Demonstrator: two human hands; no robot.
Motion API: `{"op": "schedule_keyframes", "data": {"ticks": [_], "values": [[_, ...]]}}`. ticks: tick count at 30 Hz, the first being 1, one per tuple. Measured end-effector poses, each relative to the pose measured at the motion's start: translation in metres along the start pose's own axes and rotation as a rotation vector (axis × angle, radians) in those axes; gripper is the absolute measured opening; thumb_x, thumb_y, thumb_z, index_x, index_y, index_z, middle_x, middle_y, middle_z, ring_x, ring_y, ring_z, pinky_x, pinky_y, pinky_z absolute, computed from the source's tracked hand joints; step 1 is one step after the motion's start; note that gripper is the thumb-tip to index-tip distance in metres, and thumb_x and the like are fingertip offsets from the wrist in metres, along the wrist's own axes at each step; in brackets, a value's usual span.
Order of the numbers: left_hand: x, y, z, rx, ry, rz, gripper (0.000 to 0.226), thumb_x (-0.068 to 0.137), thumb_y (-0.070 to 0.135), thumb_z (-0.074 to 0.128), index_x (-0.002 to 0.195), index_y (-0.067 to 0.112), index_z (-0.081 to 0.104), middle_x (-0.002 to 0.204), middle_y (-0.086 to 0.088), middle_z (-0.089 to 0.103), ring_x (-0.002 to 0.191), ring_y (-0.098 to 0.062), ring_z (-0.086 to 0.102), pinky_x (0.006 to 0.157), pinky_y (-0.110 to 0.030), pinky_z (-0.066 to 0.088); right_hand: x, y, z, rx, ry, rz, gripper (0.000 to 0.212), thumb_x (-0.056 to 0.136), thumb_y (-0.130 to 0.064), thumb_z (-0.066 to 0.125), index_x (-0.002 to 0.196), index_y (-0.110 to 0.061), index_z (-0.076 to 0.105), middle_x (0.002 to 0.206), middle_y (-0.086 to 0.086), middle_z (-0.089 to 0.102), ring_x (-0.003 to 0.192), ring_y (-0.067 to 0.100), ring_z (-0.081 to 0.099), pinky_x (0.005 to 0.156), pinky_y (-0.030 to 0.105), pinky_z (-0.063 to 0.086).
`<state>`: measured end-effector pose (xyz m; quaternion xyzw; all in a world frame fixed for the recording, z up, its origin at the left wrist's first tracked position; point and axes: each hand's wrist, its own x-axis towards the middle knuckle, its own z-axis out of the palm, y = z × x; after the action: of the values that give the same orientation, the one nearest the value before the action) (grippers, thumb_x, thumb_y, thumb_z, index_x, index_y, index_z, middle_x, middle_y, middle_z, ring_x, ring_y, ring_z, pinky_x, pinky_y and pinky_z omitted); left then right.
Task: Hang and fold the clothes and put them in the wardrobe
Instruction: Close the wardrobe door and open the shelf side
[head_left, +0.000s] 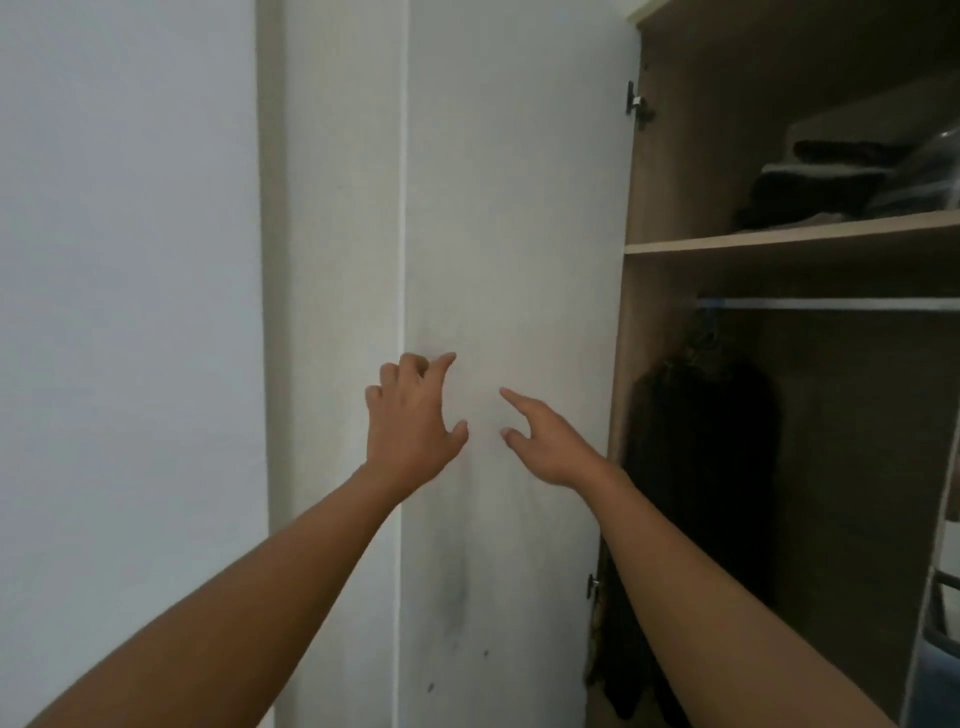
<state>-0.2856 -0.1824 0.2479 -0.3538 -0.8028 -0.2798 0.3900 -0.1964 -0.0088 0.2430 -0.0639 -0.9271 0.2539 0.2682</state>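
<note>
The wardrobe (670, 244) stands open on the right, its white door (519, 208) swung out in front of me. A dark garment (701, 457) hangs from the rail (831, 304) inside. Folded dark clothes (821, 192) lie on the shelf above. My left hand (410, 421) is raised against the door near its free left edge, its fingers bent and its thumb spread, holding nothing. My right hand (545, 441) hovers just to the right of it, index finger stretched toward the door face, also empty.
A plain white wall (130, 260) fills the left side. The door's hinges (636, 104) sit on the wardrobe's left panel. A metal frame and a bluish item (935, 670) show at the lower right edge.
</note>
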Motion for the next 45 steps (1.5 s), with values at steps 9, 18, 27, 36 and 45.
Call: {"op": "schedule_keyframes", "data": {"ticks": [9, 18, 27, 36, 45], "values": [[-0.018, -0.044, 0.004, -0.569, -0.215, -0.125, 0.121, 0.079, 0.024, 0.079, 0.155, 0.04, -0.014, 0.152, -0.002, 0.035, 0.134, -0.021, 0.044, 0.105, -0.031, 0.043, 0.024, -0.059, 0.028, 0.008, 0.058, -0.068, 0.057, 0.104, -0.023, 0.044, 0.157, -0.028, 0.023, 0.161, 0.004, 0.024, 0.147, 0.02, 0.027, 0.121, 0.036, 0.024], [-0.04, -0.013, -0.022, -0.815, -0.283, 0.126, 0.109, 0.076, 0.016, 0.084, 0.159, 0.026, 0.014, 0.133, 0.0, 0.053, 0.091, -0.014, 0.065, 0.07, -0.021, 0.058, -0.036, -0.098, -0.008, -0.048, 0.424, -0.122, 0.057, 0.1, -0.054, 0.041, 0.152, -0.046, 0.019, 0.152, -0.002, 0.041, 0.127, 0.019, 0.054, 0.103, 0.039, 0.047], [-0.062, 0.106, -0.02, -0.87, -0.459, 0.429, 0.115, 0.072, 0.031, 0.089, 0.158, 0.034, 0.012, 0.153, 0.001, 0.038, 0.112, -0.017, 0.06, 0.085, -0.031, 0.06, -0.127, -0.084, -0.099, -0.412, 0.546, 0.015, 0.079, 0.099, -0.041, 0.053, 0.155, -0.044, -0.002, 0.141, 0.004, 0.05, 0.118, 0.018, 0.056, 0.098, 0.036, 0.045], [-0.07, 0.229, 0.016, -0.65, -0.578, 0.562, 0.121, 0.075, 0.049, 0.082, 0.156, 0.041, -0.008, 0.165, 0.018, -0.009, 0.151, -0.02, 0.02, 0.114, -0.045, 0.038, -0.181, 0.0, -0.2, -0.968, 0.638, 0.236, 0.089, 0.089, -0.068, 0.049, 0.153, -0.047, -0.01, 0.157, 0.002, 0.035, 0.149, 0.032, 0.022, 0.108, 0.078, 0.009], [-0.069, 0.339, 0.075, -0.573, -0.611, 0.46, 0.126, 0.076, 0.043, 0.083, 0.155, 0.041, -0.014, 0.159, 0.021, -0.031, 0.145, -0.025, 0.035, 0.108, -0.039, 0.047, -0.192, 0.088, -0.278, -1.3, 0.601, 0.299, 0.096, 0.086, -0.078, 0.037, 0.156, -0.034, -0.013, 0.164, 0.006, -0.023, 0.148, 0.039, -0.022, 0.104, 0.08, -0.01]]}}
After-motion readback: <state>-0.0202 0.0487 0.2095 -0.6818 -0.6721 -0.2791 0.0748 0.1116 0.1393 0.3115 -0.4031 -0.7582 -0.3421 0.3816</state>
